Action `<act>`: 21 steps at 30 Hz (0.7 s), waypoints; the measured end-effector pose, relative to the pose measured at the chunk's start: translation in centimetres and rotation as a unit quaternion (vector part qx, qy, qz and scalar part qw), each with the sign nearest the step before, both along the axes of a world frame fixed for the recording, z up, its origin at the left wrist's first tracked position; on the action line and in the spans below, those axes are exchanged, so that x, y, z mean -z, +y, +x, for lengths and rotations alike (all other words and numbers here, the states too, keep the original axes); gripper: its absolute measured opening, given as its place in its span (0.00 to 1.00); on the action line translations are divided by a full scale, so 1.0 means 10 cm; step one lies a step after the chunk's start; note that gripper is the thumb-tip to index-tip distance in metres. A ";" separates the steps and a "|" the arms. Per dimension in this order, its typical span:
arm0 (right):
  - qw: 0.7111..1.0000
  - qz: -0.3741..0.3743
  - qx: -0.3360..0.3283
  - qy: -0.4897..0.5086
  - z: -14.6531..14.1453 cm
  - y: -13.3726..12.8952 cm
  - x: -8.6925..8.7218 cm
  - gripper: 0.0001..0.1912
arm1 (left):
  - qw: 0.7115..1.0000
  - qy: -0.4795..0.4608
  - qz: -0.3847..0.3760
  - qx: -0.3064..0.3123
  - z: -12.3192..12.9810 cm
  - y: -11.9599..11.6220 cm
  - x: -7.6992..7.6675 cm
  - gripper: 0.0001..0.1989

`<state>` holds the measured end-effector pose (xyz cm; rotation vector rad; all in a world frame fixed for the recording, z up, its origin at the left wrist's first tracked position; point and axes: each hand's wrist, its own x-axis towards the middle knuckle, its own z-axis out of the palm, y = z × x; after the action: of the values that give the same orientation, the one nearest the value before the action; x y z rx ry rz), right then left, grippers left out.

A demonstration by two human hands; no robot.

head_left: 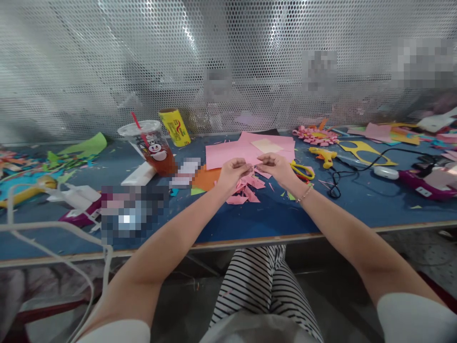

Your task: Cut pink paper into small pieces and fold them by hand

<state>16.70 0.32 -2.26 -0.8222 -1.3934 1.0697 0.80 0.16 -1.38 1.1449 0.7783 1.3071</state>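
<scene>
My left hand (233, 173) and my right hand (277, 168) meet above the blue table, fingertips pinched close together. Between them is a small piece of pink paper (254, 167), partly hidden by the fingers. Just below lies a pile of cut pink paper scraps (246, 190). Behind the hands rest pink paper sheets (224, 153) with a pale cream piece (267, 146) on top. Yellow-handled scissors (303, 171) lie close to my right hand. Orange paper (205, 178) sits left of my left hand.
A plastic cup of reddish drink (157, 152) with a straw and a yellow tube (174, 127) stand at the left. To the right are a yellow glue gun (323, 156) with a black cord, a pink fringed paper ring (316, 135) and cut yellow paper (369, 153). White cables (53, 226) cross the left front.
</scene>
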 end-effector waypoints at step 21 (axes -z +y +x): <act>0.998 -0.061 -0.029 0.008 -0.05 -0.12 -0.11 0.13 | 0.984 0.131 0.116 -0.035 -0.04 0.01 0.01 0.06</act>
<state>16.22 -0.88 -1.16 -0.8635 -1.3549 1.2127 0.37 0.30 -1.53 1.5102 0.8788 1.3475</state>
